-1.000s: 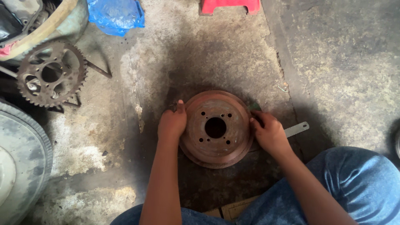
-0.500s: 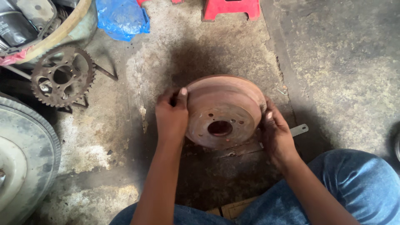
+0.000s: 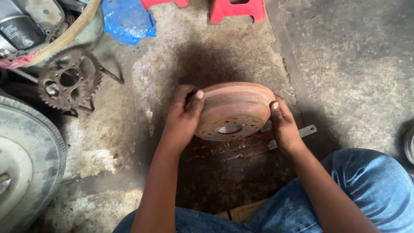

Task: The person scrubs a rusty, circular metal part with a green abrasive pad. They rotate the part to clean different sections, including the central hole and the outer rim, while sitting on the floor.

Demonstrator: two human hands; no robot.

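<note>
A rusty round brake drum (image 3: 235,110) is tilted up off the stained concrete floor, its flat face with a centre hole and bolt holes turned toward me. My left hand (image 3: 183,116) grips its left rim, fingers wrapped over the edge. My right hand (image 3: 282,123) holds the right rim. A flat grey metal strip (image 3: 308,130) lies on the floor just right of my right hand, partly hidden by it.
A rusty toothed sprocket (image 3: 69,80) leans at the left, above a large tyre (image 3: 30,159). A blue plastic bag (image 3: 127,19) and red stool legs (image 3: 235,9) sit at the far edge. My knee in blue jeans (image 3: 371,185) fills the lower right.
The drum lay flat on the floor a second ago; both hands have lifted and tipped it up on edge, face toward me.
</note>
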